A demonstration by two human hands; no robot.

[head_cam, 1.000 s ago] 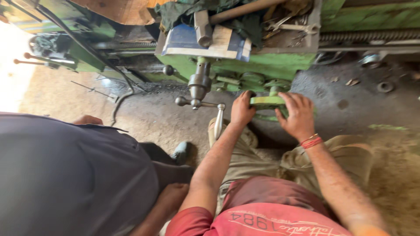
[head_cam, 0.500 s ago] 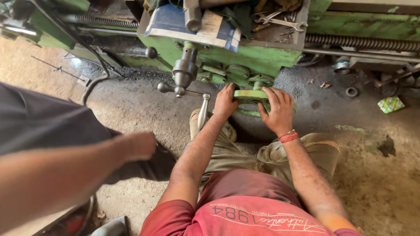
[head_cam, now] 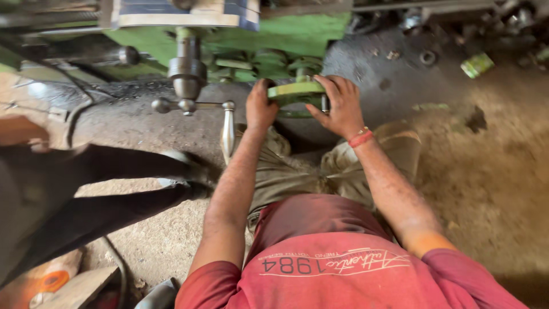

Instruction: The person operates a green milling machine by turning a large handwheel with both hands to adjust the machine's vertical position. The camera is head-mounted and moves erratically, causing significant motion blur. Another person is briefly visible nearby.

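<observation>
Both my hands grip a green handwheel (head_cam: 295, 91) on the front of a green lathe (head_cam: 297, 34). My left hand (head_cam: 260, 109) clasps the wheel's left rim. My right hand (head_cam: 343, 106), with a red band at the wrist, holds the right rim, fingers curled over the top. I am in a red shirt and khaki trousers, crouched right in front of the machine.
A chrome lever (head_cam: 227, 130) and ball-ended handles (head_cam: 171, 105) stick out just left of my left hand. Another person's dark-trousered legs (head_cam: 114, 189) stand at the left. A small green object (head_cam: 476, 64) lies on the dirty floor at upper right; an orange-and-white thing (head_cam: 48, 279) is at lower left.
The view has closed in on the handwheel. The other person's arm has left the view and their legs now show at left. My hands stay on the wheel.
</observation>
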